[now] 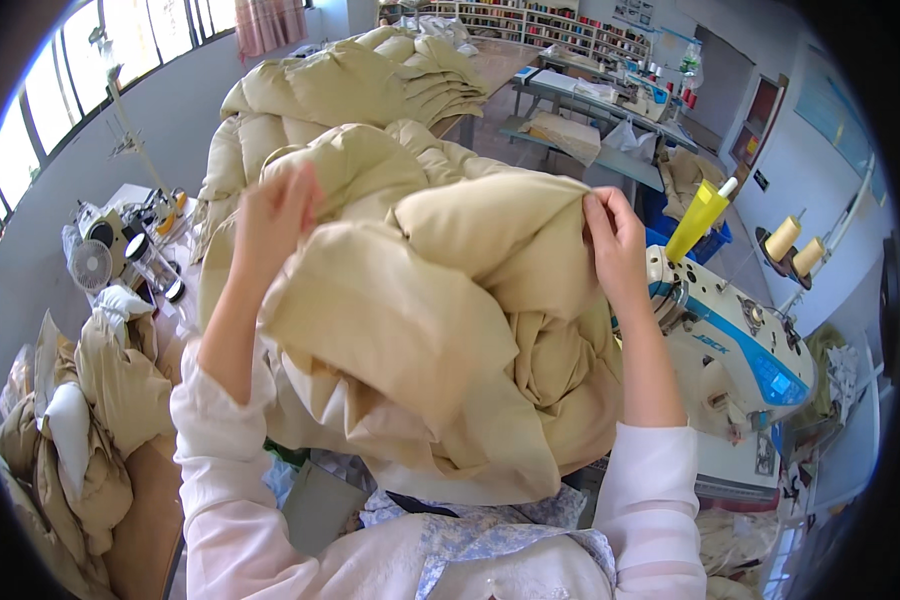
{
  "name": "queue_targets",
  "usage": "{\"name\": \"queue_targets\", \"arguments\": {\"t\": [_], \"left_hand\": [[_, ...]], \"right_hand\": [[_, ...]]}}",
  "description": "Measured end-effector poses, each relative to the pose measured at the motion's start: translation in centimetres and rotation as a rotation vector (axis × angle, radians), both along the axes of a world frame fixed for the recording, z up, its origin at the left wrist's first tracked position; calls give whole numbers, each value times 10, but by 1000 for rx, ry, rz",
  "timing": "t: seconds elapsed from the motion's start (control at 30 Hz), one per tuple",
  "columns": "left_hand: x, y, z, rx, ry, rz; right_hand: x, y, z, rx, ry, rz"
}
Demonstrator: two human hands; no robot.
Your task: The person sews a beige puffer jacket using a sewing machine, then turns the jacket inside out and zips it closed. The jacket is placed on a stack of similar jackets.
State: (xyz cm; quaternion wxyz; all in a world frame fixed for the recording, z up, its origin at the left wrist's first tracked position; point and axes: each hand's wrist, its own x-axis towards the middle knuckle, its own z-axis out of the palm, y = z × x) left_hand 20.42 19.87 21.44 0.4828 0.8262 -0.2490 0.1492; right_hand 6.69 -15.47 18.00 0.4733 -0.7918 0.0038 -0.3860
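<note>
A bulky beige padded garment (370,310) hangs in loose folds in front of my chest. At its upper right corner, my right hand (615,240) pinches the edge between thumb and fingers. My left hand (278,215) is raised by its upper left part, smeared by motion. The left fingers look curled, but whether they hold cloth is unclear. A blurred flap of the garment sags between my hands. Behind it, more beige padded pieces (320,85) lie heaped on a table; where the garment ends and the heap begins is hard to make out.
A white and blue sewing machine (730,335) stands close to my right forearm, with a yellow holder (698,220) on top and thread cones (784,236) beyond. To the left are a small fan (90,264), a clear jar (154,268) and piled beige pieces (120,385).
</note>
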Motion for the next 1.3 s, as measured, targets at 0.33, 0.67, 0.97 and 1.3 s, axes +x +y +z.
{"name": "queue_targets", "arguments": {"t": [0.33,0.67,0.97,1.3], "left_hand": [[-107,39,-126,-274,1017,-330],[-91,10,-102,-1158,708,-240],[-95,34,-116,-1070,837,-298],[-66,24,-88,-916,796,-190]], "right_hand": [[-43,33,-31,-431,-89,18],[-80,23,-72,-509,140,-247],[-84,108,-11,-874,-2,-188],[-11,44,58,-269,-93,-84]]}}
